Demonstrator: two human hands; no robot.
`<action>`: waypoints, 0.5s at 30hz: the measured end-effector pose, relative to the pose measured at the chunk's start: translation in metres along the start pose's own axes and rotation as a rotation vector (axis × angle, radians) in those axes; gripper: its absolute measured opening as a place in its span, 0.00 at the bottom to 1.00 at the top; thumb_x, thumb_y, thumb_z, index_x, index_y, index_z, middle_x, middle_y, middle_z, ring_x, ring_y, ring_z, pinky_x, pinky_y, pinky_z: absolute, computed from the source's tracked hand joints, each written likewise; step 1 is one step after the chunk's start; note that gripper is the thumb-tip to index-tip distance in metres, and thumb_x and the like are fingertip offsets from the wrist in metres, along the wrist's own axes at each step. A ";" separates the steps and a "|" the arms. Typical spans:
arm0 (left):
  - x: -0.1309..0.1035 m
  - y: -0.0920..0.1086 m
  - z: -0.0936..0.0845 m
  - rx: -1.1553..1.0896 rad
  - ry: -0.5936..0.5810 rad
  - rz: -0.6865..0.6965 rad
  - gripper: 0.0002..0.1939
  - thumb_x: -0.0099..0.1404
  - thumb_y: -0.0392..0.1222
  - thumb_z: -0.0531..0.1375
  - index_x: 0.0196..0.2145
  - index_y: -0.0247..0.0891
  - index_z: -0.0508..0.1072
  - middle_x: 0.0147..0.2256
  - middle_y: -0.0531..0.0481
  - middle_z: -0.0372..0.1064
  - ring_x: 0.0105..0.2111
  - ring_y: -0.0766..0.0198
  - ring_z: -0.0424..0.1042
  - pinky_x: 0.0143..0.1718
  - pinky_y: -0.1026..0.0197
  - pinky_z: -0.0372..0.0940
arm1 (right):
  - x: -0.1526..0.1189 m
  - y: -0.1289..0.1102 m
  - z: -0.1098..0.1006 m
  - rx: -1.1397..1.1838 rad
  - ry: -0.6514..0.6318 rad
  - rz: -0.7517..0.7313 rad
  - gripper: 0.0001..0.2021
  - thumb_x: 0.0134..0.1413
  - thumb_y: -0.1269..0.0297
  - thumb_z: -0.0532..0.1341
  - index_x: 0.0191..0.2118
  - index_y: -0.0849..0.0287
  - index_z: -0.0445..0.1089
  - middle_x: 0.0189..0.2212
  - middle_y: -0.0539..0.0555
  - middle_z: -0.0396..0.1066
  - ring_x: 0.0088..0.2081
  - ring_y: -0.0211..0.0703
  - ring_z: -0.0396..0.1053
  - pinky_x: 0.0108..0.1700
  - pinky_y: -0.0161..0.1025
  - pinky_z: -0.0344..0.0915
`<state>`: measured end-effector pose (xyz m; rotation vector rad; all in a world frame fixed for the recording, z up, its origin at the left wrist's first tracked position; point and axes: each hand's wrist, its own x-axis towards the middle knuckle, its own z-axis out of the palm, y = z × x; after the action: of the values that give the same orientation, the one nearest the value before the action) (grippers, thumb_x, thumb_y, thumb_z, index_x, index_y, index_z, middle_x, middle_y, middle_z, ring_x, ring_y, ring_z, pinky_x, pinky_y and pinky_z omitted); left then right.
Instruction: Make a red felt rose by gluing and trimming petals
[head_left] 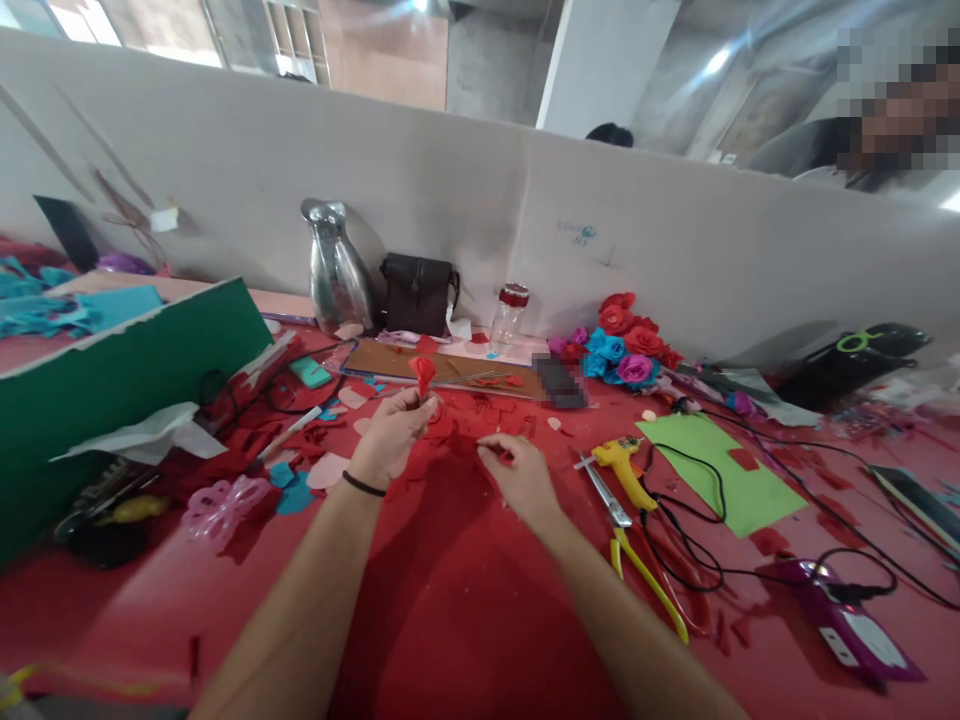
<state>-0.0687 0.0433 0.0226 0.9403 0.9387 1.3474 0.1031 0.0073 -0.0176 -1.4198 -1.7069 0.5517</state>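
My left hand (396, 432) is closed around the base of a small red paper flower (422, 374), which stands upright above the fingers. To its right, my right hand (520, 476) hovers low over the red table, fingers curled and thumb near the fingertips; whether something is between them is too small to tell. Loose red paper scraps (480, 412) lie just beyond both hands. Beside my right forearm are scissors with yellow handles (626, 540) and a yellow hot glue gun (626, 470) with a black cord.
Finished paper flowers (626, 340) are bunched at the back right, near a glass jar (510, 318). A steel jug (335, 265) and a dark bag (418, 292) stand by the partition. A green board (142, 375) borders the left; a purple power strip (851, 620) lies right.
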 end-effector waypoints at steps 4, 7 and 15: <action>-0.001 0.004 -0.003 0.063 0.008 -0.035 0.10 0.43 0.39 0.68 0.21 0.33 0.70 0.17 0.58 0.61 0.15 0.77 0.52 0.17 0.69 0.45 | 0.004 0.010 -0.011 0.138 0.112 0.082 0.11 0.55 0.61 0.55 0.37 0.59 0.74 0.33 0.54 0.76 0.35 0.44 0.71 0.40 0.40 0.65; 0.001 0.010 -0.014 0.098 0.094 -0.038 0.10 0.42 0.39 0.68 0.22 0.34 0.72 0.15 0.59 0.59 0.14 0.77 0.49 0.16 0.68 0.44 | 0.004 0.012 -0.015 -0.077 0.091 -0.058 0.11 0.56 0.65 0.55 0.38 0.58 0.74 0.37 0.56 0.76 0.40 0.46 0.68 0.46 0.43 0.62; 0.003 0.024 -0.030 0.097 0.199 0.017 0.10 0.47 0.39 0.66 0.18 0.35 0.68 0.13 0.59 0.56 0.12 0.76 0.47 0.14 0.67 0.40 | 0.002 -0.019 0.023 -0.418 -0.138 -0.200 0.13 0.50 0.71 0.57 0.41 0.55 0.75 0.40 0.55 0.75 0.45 0.51 0.62 0.49 0.46 0.57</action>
<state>-0.1053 0.0465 0.0344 0.9000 1.1579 1.4389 0.0729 0.0081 -0.0155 -1.4950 -2.1366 0.1905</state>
